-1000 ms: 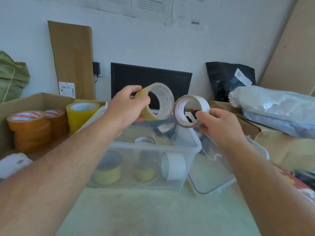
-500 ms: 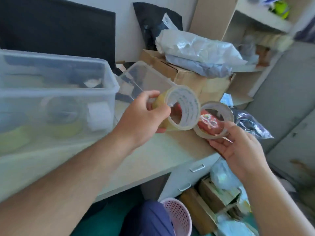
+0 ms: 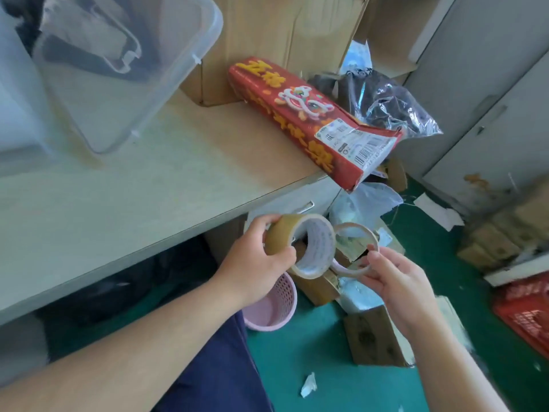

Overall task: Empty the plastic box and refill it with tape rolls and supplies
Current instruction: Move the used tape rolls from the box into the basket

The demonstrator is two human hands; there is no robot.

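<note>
My left hand (image 3: 258, 263) grips a wide tan tape roll (image 3: 300, 243), thumb across its outer face. My right hand (image 3: 395, 281) pinches a thin, nearly used-up tape roll (image 3: 356, 248) by its lower rim. Both rolls are held side by side below the desk edge, above a pink mesh bin (image 3: 271, 307) on the floor. The clear plastic box (image 3: 17, 114) shows only as a blurred wall at the far left; its clear lid (image 3: 124, 93) lies tilted on the desk beside it.
A red printed carton (image 3: 306, 120) overhangs the desk's right corner, with a cardboard box (image 3: 267, 40) behind it. Crumpled plastic bags (image 3: 386, 105), small cartons (image 3: 374, 337) and paper scraps litter the green floor. Grey cabinets (image 3: 490, 99) stand at right.
The view has swung right and down from the box to the floor. Both hands have carried their tape rolls off the desk and lower, to just above the pink bin.
</note>
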